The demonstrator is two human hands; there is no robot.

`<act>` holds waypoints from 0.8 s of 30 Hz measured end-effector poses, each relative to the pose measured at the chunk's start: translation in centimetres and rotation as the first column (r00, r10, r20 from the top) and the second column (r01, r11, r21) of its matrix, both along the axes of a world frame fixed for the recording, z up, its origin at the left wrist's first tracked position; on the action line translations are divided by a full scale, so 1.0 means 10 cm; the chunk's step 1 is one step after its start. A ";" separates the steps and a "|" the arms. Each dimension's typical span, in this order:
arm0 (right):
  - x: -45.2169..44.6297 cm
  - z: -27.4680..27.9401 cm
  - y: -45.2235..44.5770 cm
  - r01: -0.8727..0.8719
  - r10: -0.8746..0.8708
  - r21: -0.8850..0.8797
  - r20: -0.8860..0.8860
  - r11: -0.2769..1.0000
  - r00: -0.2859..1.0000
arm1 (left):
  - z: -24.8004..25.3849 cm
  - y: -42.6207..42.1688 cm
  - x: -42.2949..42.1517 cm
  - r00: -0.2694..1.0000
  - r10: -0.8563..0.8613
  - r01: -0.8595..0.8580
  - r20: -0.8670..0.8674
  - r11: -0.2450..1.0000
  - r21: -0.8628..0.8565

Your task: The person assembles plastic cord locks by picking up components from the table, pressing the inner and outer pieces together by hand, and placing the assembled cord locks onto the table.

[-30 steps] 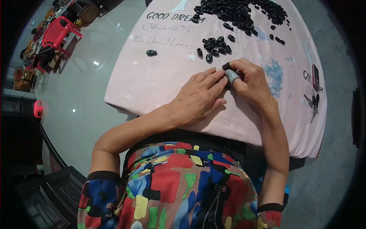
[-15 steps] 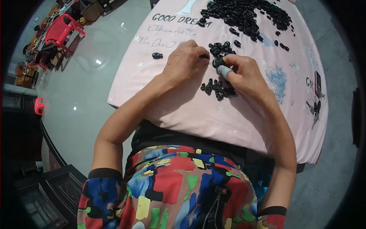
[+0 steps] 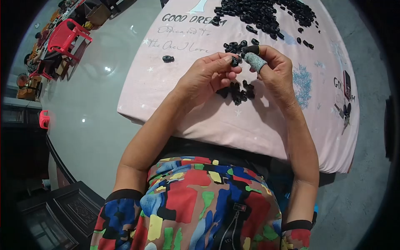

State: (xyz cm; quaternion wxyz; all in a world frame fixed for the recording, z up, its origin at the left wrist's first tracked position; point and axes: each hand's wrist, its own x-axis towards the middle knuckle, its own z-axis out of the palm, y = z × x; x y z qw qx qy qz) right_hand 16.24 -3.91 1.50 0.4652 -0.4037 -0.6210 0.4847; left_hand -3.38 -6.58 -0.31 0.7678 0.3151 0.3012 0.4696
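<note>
In my left hand (image 3: 208,75), a small black plastic piece (image 3: 235,62), which looks like a cord lock part, is pinched between thumb and fingers. Close beside it on the right, my right hand (image 3: 273,68) has thumb and index finger drawn together; what is between their tips is hard to make out. A grey sleeve (image 3: 254,61) covers the right thumb, and a black cover is on the index finger. Beyond the fingertips lies a small cluster of black pieces (image 3: 243,43). Nearer my body, partly behind the left fingers, sits another group of black pieces (image 3: 239,95).
A large heap of black pieces (image 3: 254,16) covers the far side of the pink cloth (image 3: 200,123). One black piece (image 3: 168,59) lies alone at left. On the right are a scatter of tiny silvery-blue bits (image 3: 302,85), a phone (image 3: 347,84) and keys (image 3: 346,116).
My left hand has moved right and turned, now showing a black piece in its fingertips. My right hand has lifted slightly away from the cluster and up beside the left.
</note>
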 end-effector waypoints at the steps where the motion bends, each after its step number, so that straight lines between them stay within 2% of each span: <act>1: -0.01 0.00 -0.02 0.002 -0.002 -0.011 0.008 1.000 1.000 | 0.01 -0.01 0.01 0.999 0.016 -0.014 0.034 0.999 -0.045; 4: -0.04 0.03 -0.08 -0.012 0.015 0.044 -0.074 0.999 0.997 | 0.06 -0.05 0.05 0.989 0.063 -0.039 0.132 0.984 -0.175; 6: -0.04 -0.01 -0.08 0.004 0.002 0.120 -0.053 0.993 0.999 | 0.08 -0.07 0.06 0.979 0.095 -0.048 0.183 0.968 -0.245; 10: -0.08 -0.12 -0.09 0.008 0.003 0.264 -0.042 0.964 0.999 | -0.07 -0.05 0.02 0.938 0.057 0.012 0.341 0.981 -0.194; 12: -0.09 -0.15 -0.11 0.000 0.003 0.280 -0.012 0.960 1.000 | -0.11 -0.04 0.00 0.916 0.025 0.046 0.401 0.985 -0.167; 19: -0.08 -0.17 -0.06 0.007 -0.082 0.504 0.127 0.864 0.989 | -0.10 -0.07 0.03 0.956 0.010 0.002 0.292 0.999 -0.042; 24: -0.05 -0.14 -0.04 -0.033 -0.080 0.564 0.173 0.825 0.982 | -0.11 -0.07 0.02 0.965 -0.003 0.006 0.262 1.000 -0.013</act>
